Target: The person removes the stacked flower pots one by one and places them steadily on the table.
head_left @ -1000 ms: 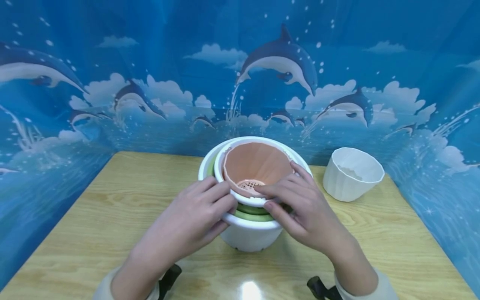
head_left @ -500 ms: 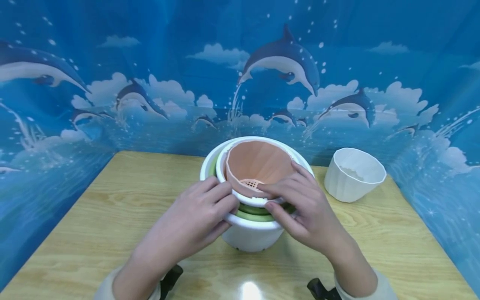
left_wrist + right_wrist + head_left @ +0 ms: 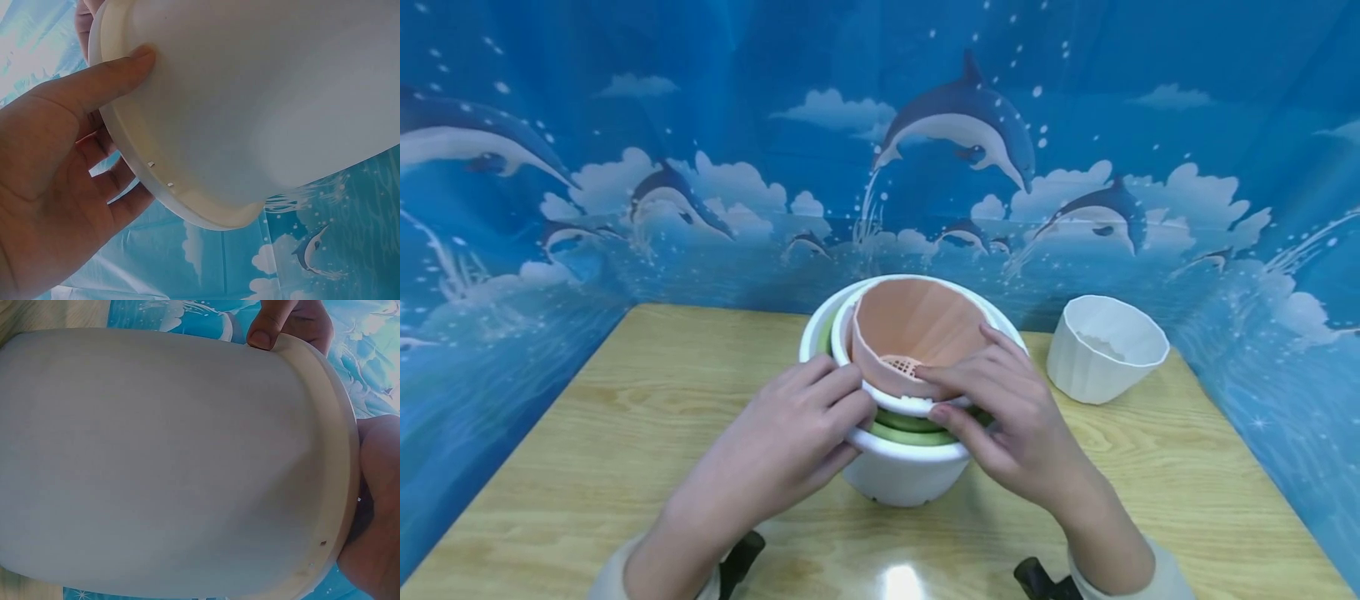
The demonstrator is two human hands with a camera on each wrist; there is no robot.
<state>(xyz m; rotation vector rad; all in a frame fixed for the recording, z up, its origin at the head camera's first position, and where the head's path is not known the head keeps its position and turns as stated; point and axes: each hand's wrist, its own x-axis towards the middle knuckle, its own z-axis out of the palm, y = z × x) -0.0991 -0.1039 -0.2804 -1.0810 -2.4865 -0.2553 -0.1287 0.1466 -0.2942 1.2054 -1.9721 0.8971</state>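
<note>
Nested flower pots stand mid-table in the head view: a large white outer pot [image 3: 906, 482], a green pot [image 3: 910, 436], a smaller white pot [image 3: 887, 402] and a terracotta-coloured pot [image 3: 917, 317] with a perforated bottom. My left hand [image 3: 797, 421] grips the outer pot's rim at left front; in the left wrist view its thumb presses the wall of the white pot [image 3: 237, 112] below the rim. With its index finger inside the terracotta pot and thumb at the smaller white pot's rim, my right hand [image 3: 1011, 412] pinches these inner rims. Their lower parts are hidden.
A separate white fluted pot [image 3: 1101, 354] stands at the back right of the wooden table [image 3: 625, 417]. Behind the table hangs a blue dolphin-print backdrop [image 3: 737, 108], which also runs along both sides.
The terracotta pot has shifted slightly up and to the right within the smaller white pot, so more of its front outside shows. Both hands keep nearly the same hold.
</note>
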